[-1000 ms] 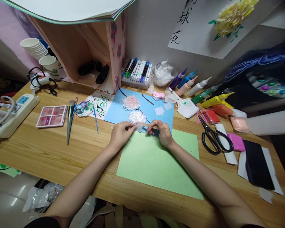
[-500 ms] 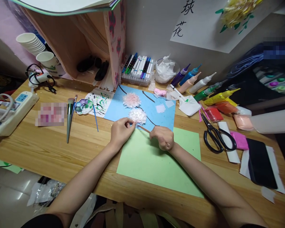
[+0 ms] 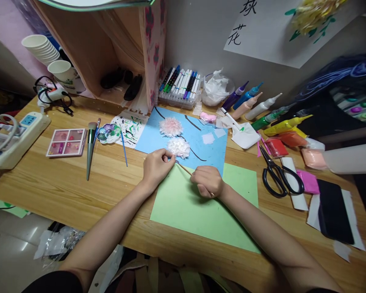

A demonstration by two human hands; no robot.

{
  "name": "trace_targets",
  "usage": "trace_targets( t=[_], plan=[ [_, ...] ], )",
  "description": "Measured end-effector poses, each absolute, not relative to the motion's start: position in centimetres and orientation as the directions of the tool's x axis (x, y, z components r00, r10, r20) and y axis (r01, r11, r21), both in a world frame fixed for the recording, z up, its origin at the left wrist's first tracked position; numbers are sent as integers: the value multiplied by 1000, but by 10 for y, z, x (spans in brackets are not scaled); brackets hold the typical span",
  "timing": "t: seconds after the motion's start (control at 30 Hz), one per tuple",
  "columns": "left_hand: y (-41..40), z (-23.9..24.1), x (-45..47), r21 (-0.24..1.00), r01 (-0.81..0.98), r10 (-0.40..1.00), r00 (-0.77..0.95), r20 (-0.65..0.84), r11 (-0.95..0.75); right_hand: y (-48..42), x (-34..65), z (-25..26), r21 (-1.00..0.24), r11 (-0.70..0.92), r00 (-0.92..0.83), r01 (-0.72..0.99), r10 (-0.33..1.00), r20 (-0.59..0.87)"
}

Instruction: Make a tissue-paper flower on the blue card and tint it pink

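In my right hand (image 3: 208,181) is a thin brown stick (image 3: 184,169), gripped in curled fingers and slanting up to the left. My left hand (image 3: 158,167) is closed in a pinch by the stick's far tip; what it pinches is too small to make out. Just beyond those fingertips lies a white ruffled paper flower (image 3: 178,147), with a pink one (image 3: 171,127) above it. Both sit on a blue sheet (image 3: 149,136) bearing dark curved lines. A green sheet (image 3: 201,219) lies under my right hand and overlaps the blue sheet's lower edge.
Black-handled scissors (image 3: 277,179) and a phone (image 3: 335,211) lie at the right. Paint bottles (image 3: 260,106), a marker box (image 3: 181,89) and a bowl of tissue (image 3: 216,90) line the back. Brushes (image 3: 91,150) and a power strip (image 3: 18,138) are at the left.
My right hand has rotated slightly, and its fingers are turned more downward around the stick. My left hand keeps its pinch near the white flower. The view has shifted a little.
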State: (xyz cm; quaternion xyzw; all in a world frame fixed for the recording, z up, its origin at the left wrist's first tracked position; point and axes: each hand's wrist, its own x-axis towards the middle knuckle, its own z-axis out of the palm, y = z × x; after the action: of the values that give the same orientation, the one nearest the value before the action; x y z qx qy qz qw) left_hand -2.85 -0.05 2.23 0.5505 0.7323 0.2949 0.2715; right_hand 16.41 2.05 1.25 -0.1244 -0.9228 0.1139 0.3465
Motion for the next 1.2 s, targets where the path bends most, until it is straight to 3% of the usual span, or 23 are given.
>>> trace_targets(
  t=[0.17, 0.33, 0.57, 0.77, 1.2],
  plan=[
    [0, 22, -29, 726, 653, 968, -240, -72, 216, 23, 162, 9, -312, 931, -720, 189, 348, 601],
    [0, 21, -29, 716, 662, 967, -246, -68, 219, 23, 162, 8, -418, 865, -646, 277, 490, 585],
    [0, 21, -29, 712, 669, 968, -241, -64, 214, 21, 160, 9, -338, 931, -721, 136, 327, 611],
    [0, 21, -29, 702, 679, 969, -241, -63, 215, 23, 160, 5, -375, 891, -695, 255, 439, 569],
    [-1, 20, -29, 720, 671, 975, -219, -39, 179, 25, 155, 6, -354, 896, -696, 267, 434, 572]
  ],
)
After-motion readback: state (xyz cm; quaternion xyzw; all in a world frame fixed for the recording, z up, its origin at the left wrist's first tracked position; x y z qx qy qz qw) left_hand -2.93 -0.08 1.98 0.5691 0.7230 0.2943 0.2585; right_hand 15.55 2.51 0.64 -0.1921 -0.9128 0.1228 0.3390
